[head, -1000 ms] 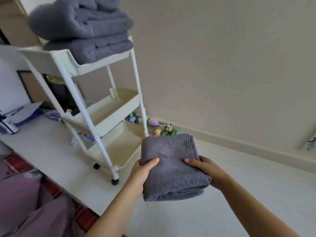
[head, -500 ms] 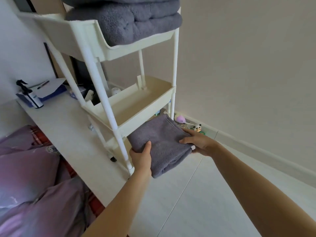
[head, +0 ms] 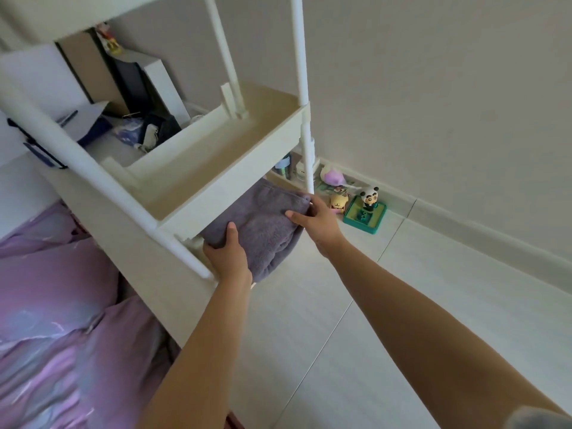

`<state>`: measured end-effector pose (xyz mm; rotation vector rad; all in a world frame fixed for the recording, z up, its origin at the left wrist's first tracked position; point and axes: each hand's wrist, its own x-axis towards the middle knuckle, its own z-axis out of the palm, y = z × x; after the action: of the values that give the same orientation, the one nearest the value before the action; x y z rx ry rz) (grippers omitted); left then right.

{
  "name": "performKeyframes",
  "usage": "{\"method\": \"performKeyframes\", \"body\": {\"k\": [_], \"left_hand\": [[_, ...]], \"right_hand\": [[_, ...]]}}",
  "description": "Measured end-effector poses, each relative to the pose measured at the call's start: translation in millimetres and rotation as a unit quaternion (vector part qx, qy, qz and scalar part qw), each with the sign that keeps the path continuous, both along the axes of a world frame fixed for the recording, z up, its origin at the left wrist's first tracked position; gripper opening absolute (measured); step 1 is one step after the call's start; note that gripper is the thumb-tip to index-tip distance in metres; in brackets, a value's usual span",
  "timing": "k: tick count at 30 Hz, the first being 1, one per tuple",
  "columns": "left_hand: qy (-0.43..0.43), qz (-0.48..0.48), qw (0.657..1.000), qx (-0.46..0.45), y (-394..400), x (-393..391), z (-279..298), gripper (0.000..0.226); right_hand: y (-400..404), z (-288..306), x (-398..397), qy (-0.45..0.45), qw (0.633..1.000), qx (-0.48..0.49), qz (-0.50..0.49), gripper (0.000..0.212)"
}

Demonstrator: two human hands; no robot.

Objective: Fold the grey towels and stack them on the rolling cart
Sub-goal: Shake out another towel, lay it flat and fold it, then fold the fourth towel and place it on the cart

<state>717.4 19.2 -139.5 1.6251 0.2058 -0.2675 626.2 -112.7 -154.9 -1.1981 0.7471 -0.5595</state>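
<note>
Lowered under the cart's middle tray [head: 235,184], folded towel [head: 263,224] gripped by left hand [head: 227,258] and right hand [head: 315,221].

We see the folded grey towel [head: 263,224] lying flat, half under the middle tray of the cream rolling cart [head: 223,181] (its far part hidden), near edge overhanging.

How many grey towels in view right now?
1. The folded grey towel is held by both hands, going under the cart's middle tray at the bottom tier. The top tier is out of frame, so others may be hidden.
</note>
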Motion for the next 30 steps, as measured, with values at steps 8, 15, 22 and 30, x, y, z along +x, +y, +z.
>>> {"method": "performKeyframes", "body": {"k": [8, 15, 22, 30], "left_hand": [[-0.127, -0.057, 0.948, 0.287, -4.8, 10.3, -9.6, 0.069], [-0.217, -0.259, 0.821, 0.461, -0.3, -6.4, -22.3, 0.067], [-0.24, -0.279, 0.824, 0.431, 5.3, -16.2, 0.2, 0.063], [-0.388, -0.407, 0.755, 0.338, -2.5, -99.0, 28.4, 0.036]], "right_hand": [[11.1, -6.6, 9.1, 0.122, 0.974, -0.189, -0.007, 0.047], [17.9, -12.2, 9.1, 0.2, 0.932, -0.298, -0.044, 0.058], [26.2, 5.0, -9.3, 0.237, 0.933, -0.264, -0.058, 0.064], [53.9, 27.8, -110.2, 0.232, 0.936, -0.221, -0.145, 0.046]]}}
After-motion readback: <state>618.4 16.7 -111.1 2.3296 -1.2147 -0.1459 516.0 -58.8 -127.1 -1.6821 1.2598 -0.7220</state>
